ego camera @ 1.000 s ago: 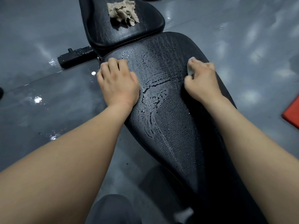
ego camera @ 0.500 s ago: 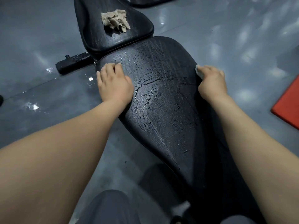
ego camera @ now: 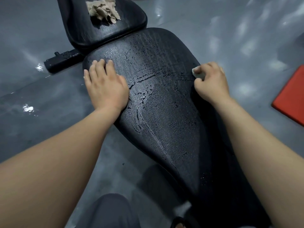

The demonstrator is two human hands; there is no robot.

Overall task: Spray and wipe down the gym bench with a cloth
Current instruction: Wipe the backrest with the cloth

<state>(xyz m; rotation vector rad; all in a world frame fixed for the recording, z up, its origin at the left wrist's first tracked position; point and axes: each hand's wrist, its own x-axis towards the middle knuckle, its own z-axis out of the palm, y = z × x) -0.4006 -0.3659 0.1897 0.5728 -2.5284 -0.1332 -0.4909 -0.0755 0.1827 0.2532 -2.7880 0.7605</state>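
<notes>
I'm pressing my left hand (ego camera: 107, 89), fingers straight, on the wet gym bench (ego camera: 164, 122), my right hand (ego camera: 212, 83) gripping a white cloth (ego camera: 198, 74).

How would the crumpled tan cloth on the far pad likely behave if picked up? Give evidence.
The tan cloth would probably be floppy: it lies in loose, irregular folds on the far pad. It is likely light, a thin heap with ragged edges. Rolling seems unlikely: no firm shape.

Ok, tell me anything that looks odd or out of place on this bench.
A crumpled tan rag lies on the smaller pad. The long pad has unwiped streaks and beads of liquid down its middle, between the left hand pressed flat and the right hand gripping a white cloth at its edge.
</notes>
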